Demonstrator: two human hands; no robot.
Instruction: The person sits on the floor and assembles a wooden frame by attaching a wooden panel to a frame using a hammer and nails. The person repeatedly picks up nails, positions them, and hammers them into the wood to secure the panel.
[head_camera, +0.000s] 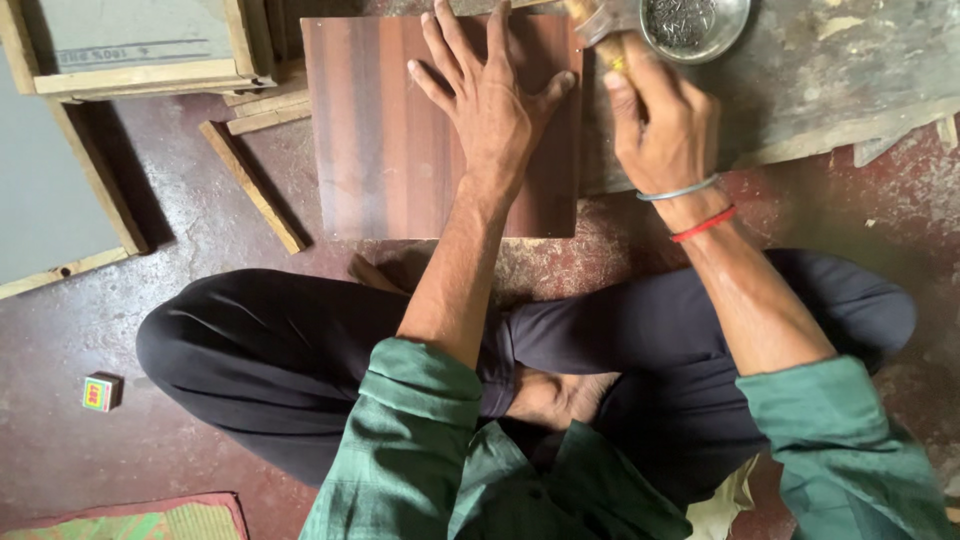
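the person sits cross-legged on the reddish floor (190, 215), in dark trousers and a green shirt with the sleeves rolled to the elbow. the left hand (490, 100) lies flat, palm down, on the brown laminate board (390, 150), fingers spread wide and thumb angled out toward the board's right edge. the board is a rectangular panel with vertical dark and reddish grain; it lies flat on the floor directly ahead of the knees, its far edge against the grey plank (830, 80) that runs off to the right. the right hand (660, 120) is just beside the board's upper right corner, closed in a fist around the wooden handle (600, 35) of a tool; the handle's pale, banded end shows above the knuckles and the working end runs out of view at the top edge, so the tool's kind cannot be told. the right wrist carries a metal bangle (680, 190) and a red thread (703, 225). a metal bowl (730, 30) holding small dark nails stands on the grey plank, just beside the right hand. a loose wooden strip (252, 188) lies on the floor left of the board, near a wooden-framed panel (100, 200). a small printed box (98, 392) sits on the floor well apart, beside the left knee.
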